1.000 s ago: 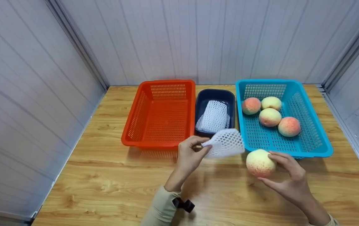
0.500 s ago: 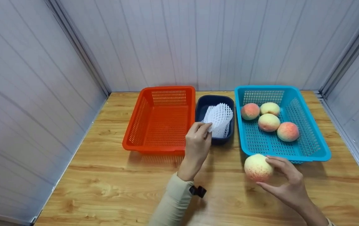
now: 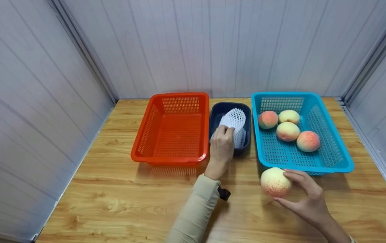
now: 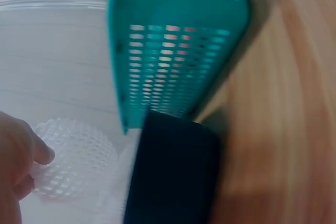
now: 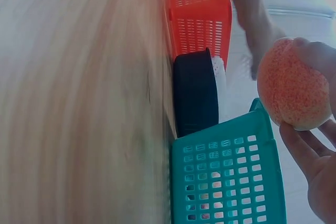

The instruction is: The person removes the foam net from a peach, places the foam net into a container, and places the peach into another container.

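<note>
In the head view my left hand (image 3: 222,146) is over the dark blue box (image 3: 214,109). Its thumb and finger pinch a white foam net sleeve (image 4: 76,156), as the left wrist view shows. More white netting (image 3: 241,139) lies in the box under it. My right hand (image 3: 309,199) grips a yellow and pink peach (image 3: 276,182) between thumb and fingers, just in front of the blue basket (image 3: 336,168). Several other peaches (image 3: 288,131) lie inside that basket.
An orange-red basket (image 3: 179,131) stands left of the dark box, on the wooden table (image 3: 118,202). White panel walls (image 3: 193,47) enclose the back and both sides. The blue basket stands close to the right of the box.
My left hand has moved forward and right with the net sleeve, from in front of the dark box to over it. My right hand keeps its hold on the peach, almost still.
</note>
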A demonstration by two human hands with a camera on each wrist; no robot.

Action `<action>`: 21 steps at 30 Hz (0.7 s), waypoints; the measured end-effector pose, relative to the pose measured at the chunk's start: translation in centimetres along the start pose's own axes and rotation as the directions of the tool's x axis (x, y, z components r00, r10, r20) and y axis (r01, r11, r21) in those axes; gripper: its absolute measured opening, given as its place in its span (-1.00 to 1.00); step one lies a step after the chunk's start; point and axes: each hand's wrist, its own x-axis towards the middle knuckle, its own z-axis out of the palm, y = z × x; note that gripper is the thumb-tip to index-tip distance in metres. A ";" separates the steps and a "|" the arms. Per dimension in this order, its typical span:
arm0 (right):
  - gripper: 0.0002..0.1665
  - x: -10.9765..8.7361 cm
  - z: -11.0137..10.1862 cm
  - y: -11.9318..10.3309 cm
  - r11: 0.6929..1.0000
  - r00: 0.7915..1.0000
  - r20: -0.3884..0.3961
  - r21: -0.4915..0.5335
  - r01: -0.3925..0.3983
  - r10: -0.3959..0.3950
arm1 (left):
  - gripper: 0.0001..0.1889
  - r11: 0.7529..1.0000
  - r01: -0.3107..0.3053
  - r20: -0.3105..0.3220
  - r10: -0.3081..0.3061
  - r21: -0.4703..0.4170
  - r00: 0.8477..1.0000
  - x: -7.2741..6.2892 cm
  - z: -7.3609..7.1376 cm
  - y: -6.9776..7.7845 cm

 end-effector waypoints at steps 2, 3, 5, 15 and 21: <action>-0.09 0.0 0.0 0.0 1.000 1.000 0.006 -0.003 -0.001 0.001 | -0.88 1.000 0.008 0.044 -0.009 0.014 0.999 -0.6 0.7 -0.2; -0.09 0.0 0.0 0.0 1.000 1.000 0.009 -0.007 -0.002 0.002 | -0.87 1.000 0.015 0.071 -0.016 0.017 0.997 -0.8 1.0 -0.3; -0.08 0.0 0.0 0.0 1.000 1.000 0.012 -0.012 -0.007 0.007 | -0.85 1.000 0.026 0.130 -0.028 0.017 0.991 -1.2 1.5 -0.6; -0.08 -0.3 0.3 0.2 1.000 1.000 0.026 0.019 -0.015 0.015 | -0.83 0.989 0.128 0.446 -0.150 0.079 0.882 -1.9 3.0 -1.1; -0.10 -0.4 0.2 0.7 1.000 1.000 0.009 0.017 0.000 0.000 | -0.89 0.988 0.132 0.584 -0.152 0.077 0.797 -0.9 2.4 -0.8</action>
